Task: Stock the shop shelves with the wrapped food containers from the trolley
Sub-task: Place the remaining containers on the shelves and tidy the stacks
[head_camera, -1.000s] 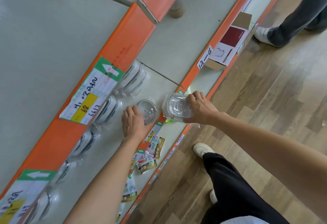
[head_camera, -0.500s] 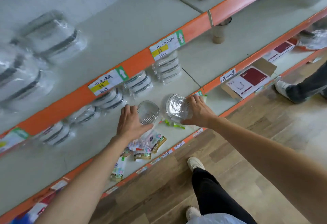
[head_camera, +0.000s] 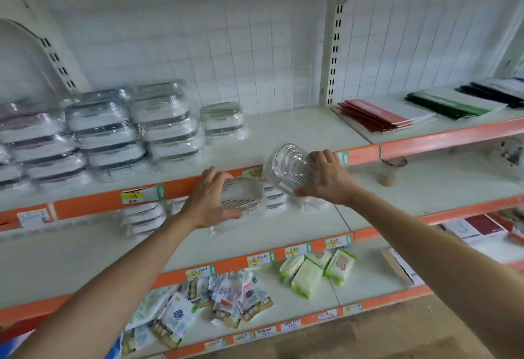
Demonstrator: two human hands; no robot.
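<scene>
The left hand (head_camera: 211,197) grasps a clear, plastic-wrapped oval food container (head_camera: 243,195) in front of the orange edge of the upper white shelf (head_camera: 297,129), and the right hand (head_camera: 326,178) grips a second clear wrapped food container (head_camera: 292,166), tilted on its side, just beside it at the same shelf edge. Stacks of wrapped white containers with dark bands (head_camera: 113,134) fill the left part of that upper shelf, with a few more wrapped containers (head_camera: 141,217) on the middle shelf (head_camera: 85,253) below the hands. Green-and-white packets (head_camera: 309,272) lie on the lowest shelf.
</scene>
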